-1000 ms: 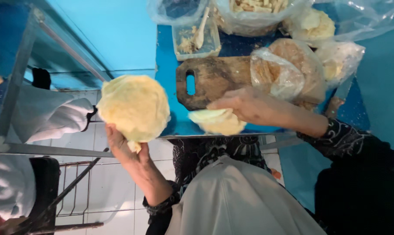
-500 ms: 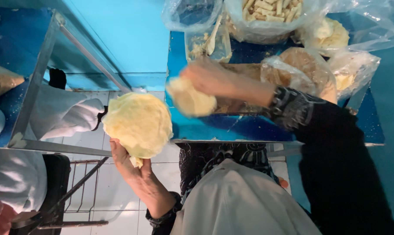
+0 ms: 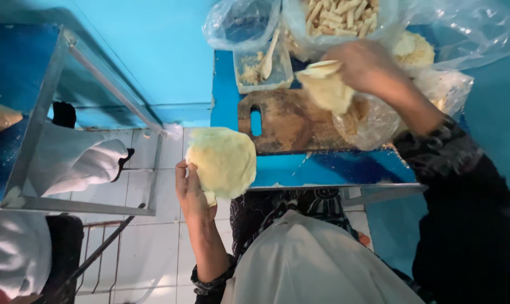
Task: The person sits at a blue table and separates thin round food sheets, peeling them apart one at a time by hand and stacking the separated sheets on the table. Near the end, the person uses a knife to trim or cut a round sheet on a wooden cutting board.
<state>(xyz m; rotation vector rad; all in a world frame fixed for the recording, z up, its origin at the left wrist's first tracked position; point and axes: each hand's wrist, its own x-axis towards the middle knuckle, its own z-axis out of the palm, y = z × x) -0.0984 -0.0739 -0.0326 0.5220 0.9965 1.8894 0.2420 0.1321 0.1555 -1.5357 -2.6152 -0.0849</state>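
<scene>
Above wooden board (image 3: 300, 121): right hand (image 3: 367, 65) grips pale leaf (image 3: 325, 87); left hand (image 3: 190, 188) holds cabbage (image 3: 224, 160).

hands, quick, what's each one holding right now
Left hand: holding a round pale cabbage, fingers behind it.
Right hand: closed on a pale cabbage leaf above the wooden cutting board.

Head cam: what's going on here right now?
A person stands at a blue table. The left hand holds a round pale cabbage just off the table's edge. The right hand holds a torn-off pale leaf above a wooden cutting board, next to plastic bags of cut food. A small container with a spoon sits behind the board.
</scene>
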